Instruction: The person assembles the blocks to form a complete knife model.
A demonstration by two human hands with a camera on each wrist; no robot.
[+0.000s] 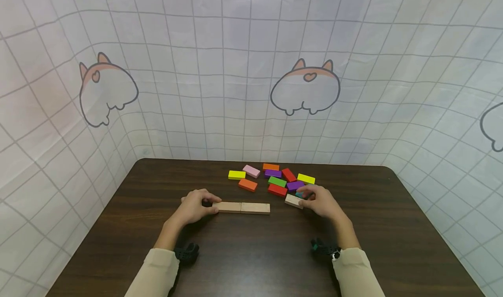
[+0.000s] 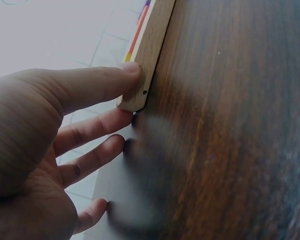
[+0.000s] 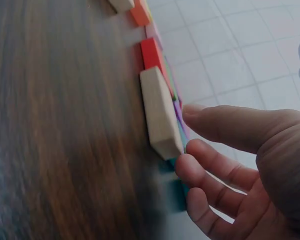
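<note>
Two plain wooden blocks lie end to end on the dark table, a left wooden block [image 1: 229, 207] and a right wooden block [image 1: 255, 208]. My left hand [image 1: 195, 206] pinches the row's outer left end between thumb and index finger; in the left wrist view the thumb [image 2: 107, 82] lies against the wooden face. At the right, a third plain wooden block [image 1: 293, 201] sits beside the coloured ones. Close to its right end is my right hand [image 1: 323, 202], thumb and fingers spread apart. In the right wrist view the fingertips [image 3: 187, 167] are beside that block, not gripping it.
Behind the wooden row lies a loose cluster of coloured blocks, among them an orange block [image 1: 248, 184], a red block [image 1: 277, 190] and a yellow block [image 1: 236, 175]. A teal block [image 1: 299, 195] is partly hidden under my right fingers. A gridded curtain [image 1: 220, 126] hangs behind the table [image 1: 243, 253].
</note>
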